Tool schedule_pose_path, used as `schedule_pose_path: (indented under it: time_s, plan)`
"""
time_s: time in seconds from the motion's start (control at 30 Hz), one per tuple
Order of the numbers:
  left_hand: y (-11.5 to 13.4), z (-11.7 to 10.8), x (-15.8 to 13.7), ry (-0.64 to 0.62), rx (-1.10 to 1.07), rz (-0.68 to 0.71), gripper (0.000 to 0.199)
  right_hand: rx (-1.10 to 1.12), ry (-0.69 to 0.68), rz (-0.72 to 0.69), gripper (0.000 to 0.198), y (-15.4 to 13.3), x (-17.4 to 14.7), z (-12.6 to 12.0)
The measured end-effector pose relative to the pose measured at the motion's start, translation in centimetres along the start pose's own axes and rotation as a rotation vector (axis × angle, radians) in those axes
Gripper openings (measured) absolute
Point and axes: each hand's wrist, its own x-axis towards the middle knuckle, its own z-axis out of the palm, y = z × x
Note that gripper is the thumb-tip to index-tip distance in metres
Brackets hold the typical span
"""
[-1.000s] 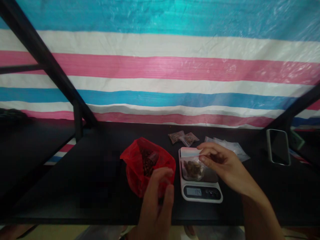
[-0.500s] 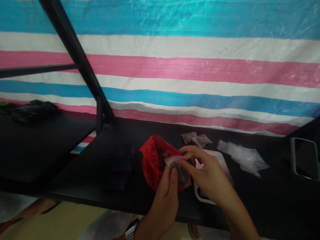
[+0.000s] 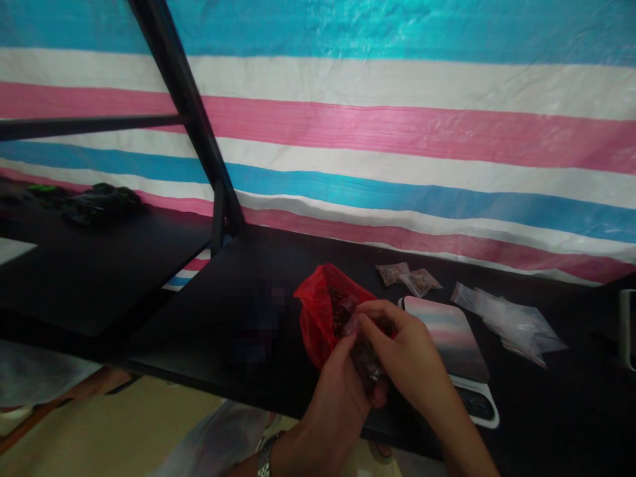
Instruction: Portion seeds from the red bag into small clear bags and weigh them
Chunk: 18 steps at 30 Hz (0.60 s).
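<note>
Between my two hands is a small clear plastic bag (image 3: 366, 363) with dark brown contents. My left hand (image 3: 335, 391) grips it from the left and below. The fingertips of my right hand (image 3: 405, 344) pinch its top edge. Just behind the bag, a red plastic bag (image 3: 318, 318) stands open with brown bits inside; my hands partly cover its right side. Right of my right hand sits a kitchen scale (image 3: 450, 331) with a shiny plate and a dark display. Whether the small bag's mouth is closed I cannot tell.
Two filled small bags (image 3: 408, 277) lie behind the scale on the black table (image 3: 199, 351). A stack of flat clear bags (image 3: 511, 323) is to the right. A phone-like object (image 3: 629, 324) shows at the right edge. A black metal frame (image 3: 199, 126) stands at left before striped sheeting.
My right hand has moved off the scale, whose plate now shows. The small bag has been tilted and drawn lower between my hands. The view has shifted, moving the table things rightward.
</note>
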Motion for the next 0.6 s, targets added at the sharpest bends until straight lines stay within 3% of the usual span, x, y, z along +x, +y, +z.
schedule_pose_path:
  time_s: [0.1, 0.23, 0.33, 0.5, 0.6]
  plan:
    - [0.1, -0.5, 0.0, -0.004, -0.073, -0.011, 0.022, 0.019, -0.003, 0.012, 0.021, 0.4, 0.2, 0.0]
    - [-0.2, -1.6, 0.1, -0.023, 0.026, -0.057, 0.020, 0.066, -0.105, 0.032, 0.026, 0.9, 0.1, -0.5]
    - [-0.2, -1.9, 0.1, -0.036, 0.071, -0.057, 0.020, 0.039, -0.067, 0.018, 0.025, 1.1, 0.2, -0.6]
    - [-0.1, -1.4, 0.2, 0.005, 0.116, -0.005, 0.036, -0.023, -0.046, 0.020, 0.022, 0.6, 0.0, -0.3]
    - [0.1, -1.1, 0.2, 0.055, 0.174, -0.089, 0.046, -0.060, -0.045, 0.034, 0.025, 0.3, -0.1, -0.1]
